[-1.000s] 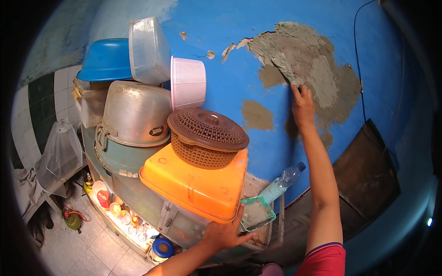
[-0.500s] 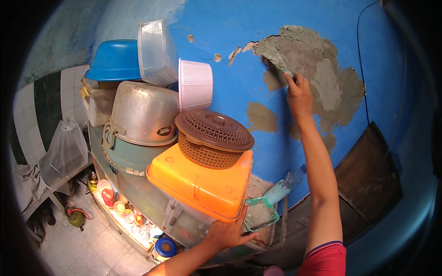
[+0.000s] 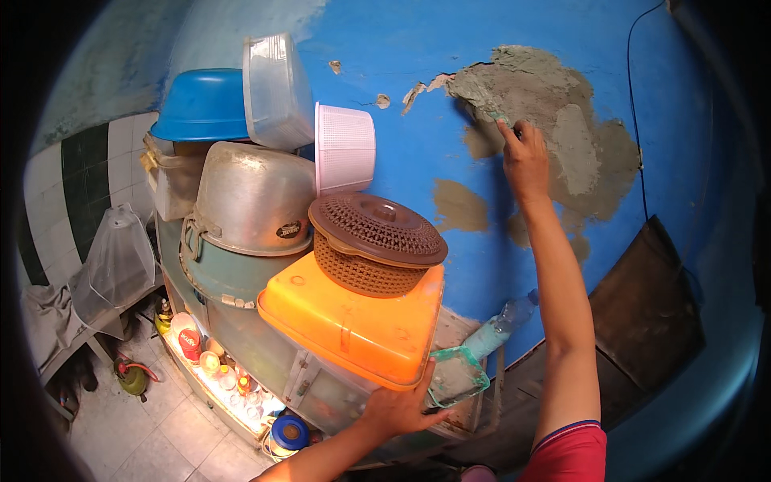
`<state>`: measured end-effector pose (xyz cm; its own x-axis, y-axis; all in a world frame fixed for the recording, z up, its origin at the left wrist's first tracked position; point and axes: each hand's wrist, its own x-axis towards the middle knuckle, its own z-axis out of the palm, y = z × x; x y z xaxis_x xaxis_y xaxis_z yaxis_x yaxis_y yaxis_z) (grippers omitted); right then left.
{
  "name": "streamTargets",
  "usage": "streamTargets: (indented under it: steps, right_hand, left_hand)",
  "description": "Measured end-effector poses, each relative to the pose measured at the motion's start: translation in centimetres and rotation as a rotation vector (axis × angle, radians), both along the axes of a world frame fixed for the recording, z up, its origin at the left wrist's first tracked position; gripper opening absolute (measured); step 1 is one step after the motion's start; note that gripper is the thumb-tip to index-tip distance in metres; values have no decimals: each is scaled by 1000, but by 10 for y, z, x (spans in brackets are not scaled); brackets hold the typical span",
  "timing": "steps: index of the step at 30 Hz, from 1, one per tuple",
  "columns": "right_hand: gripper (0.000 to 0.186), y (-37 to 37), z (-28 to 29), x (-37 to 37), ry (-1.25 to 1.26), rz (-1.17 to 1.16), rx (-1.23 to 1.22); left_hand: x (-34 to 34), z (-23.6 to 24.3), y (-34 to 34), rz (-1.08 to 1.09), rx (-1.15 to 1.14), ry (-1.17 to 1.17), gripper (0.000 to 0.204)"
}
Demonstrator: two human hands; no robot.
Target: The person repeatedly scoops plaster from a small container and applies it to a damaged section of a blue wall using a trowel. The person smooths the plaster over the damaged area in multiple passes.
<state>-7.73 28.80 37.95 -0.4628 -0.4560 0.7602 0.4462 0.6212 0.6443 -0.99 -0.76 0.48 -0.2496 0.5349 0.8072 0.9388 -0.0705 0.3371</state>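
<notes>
Blue-painted wall (image 3: pixel 418 96) behind everything, flaking, with a grey plaster patch (image 3: pixel 546 120) high on the right. Nearest, left hand (image 3: pixel 397 410) low in the frame, fingers clamped on a green-rimmed tray (image 3: pixel 456 377) of grey mortar, just under the corner of an orange tub (image 3: pixel 353 321). Beside the tray, a clear plastic bottle (image 3: pixel 502 325) leaning against the wall. Further up, brown basket (image 3: pixel 373 245), metal basin (image 3: pixel 253 197), pink basket (image 3: pixel 345 149), blue bowl (image 3: pixel 201 104), stacked together. Farthest, right hand (image 3: pixel 526 157) raised, fingers closed around a small tool pressed to the patch's left edge; tool mostly hidden.
</notes>
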Motion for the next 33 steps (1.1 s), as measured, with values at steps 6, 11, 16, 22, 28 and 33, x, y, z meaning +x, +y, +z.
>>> streamTargets:
  steps: [6, 11, 16, 22, 28, 33]
  right_hand:
    - [47, 1, 7, -25, 37, -21, 29]
    - [45, 11, 4, 25, 11, -61, -2]
    - [45, -3, 5, 21, 24, 58, 18]
    - [43, -12, 2, -22, 3, -23, 45]
    - [45, 14, -5, 37, -3, -110, -87]
    - [44, 6, -1, 41, 36, 4, -43]
  left_hand:
    - [4, -1, -1, -61, -44, -82, 103]
    - [4, -3, -1, -60, -70, -89, 102]
    - [4, -3, 0, -66, -64, -90, 103]
    - [-1, 4, -2, -18, 21, 5, 102]
    - [4, -4, -1, -50, -44, -69, 103]
    - [5, -1, -2, -68, -63, -94, 102]
